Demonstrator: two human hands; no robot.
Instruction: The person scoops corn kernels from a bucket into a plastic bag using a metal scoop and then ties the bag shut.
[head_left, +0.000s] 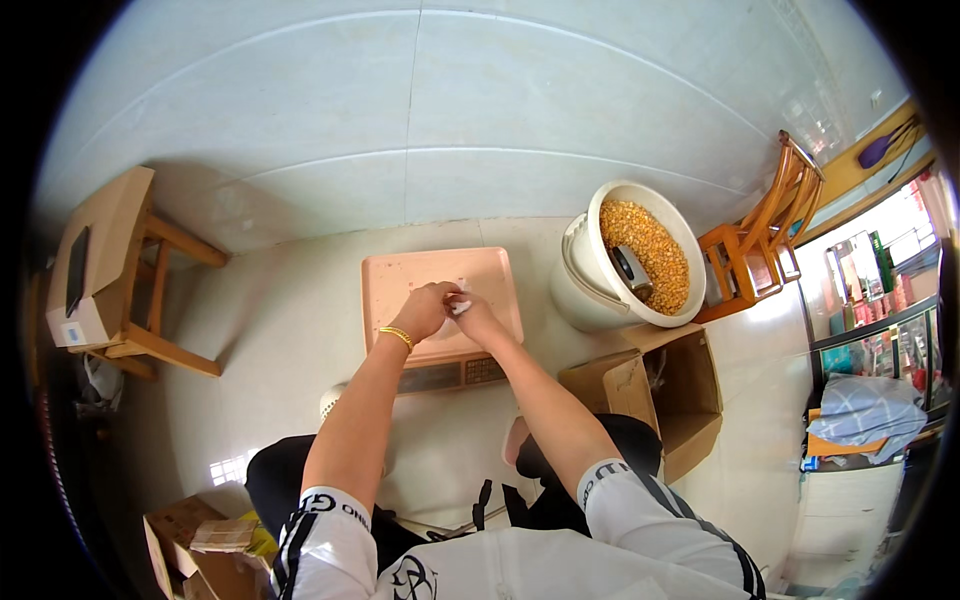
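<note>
Above the pinkish tray of a digital weighing scale (382, 285), both hands meet. My left hand (422, 309), with a gold bracelet at the wrist, has its fingertips closed on a small whitish, crumpled piece, perhaps a thin plastic bag (460, 306). My right hand (476, 321) touches the same piece from the other side. The fingers hide part of it, so its exact kind cannot be told. The scale's keypad and display panel face me on the floor. Right of the scale stands a white bucket (574, 289) of dried corn kernels (652, 232), with a metal scoop (632, 271) lying in the corn.
An open cardboard box (686, 375) lies below the bucket, and a wooden chair (731, 262) stands behind it. At left, a wooden stool (169, 352) bears a carton (105, 255) with a dark flat object. Another open box (187, 540) is at lower left. A tiled wall rises ahead.
</note>
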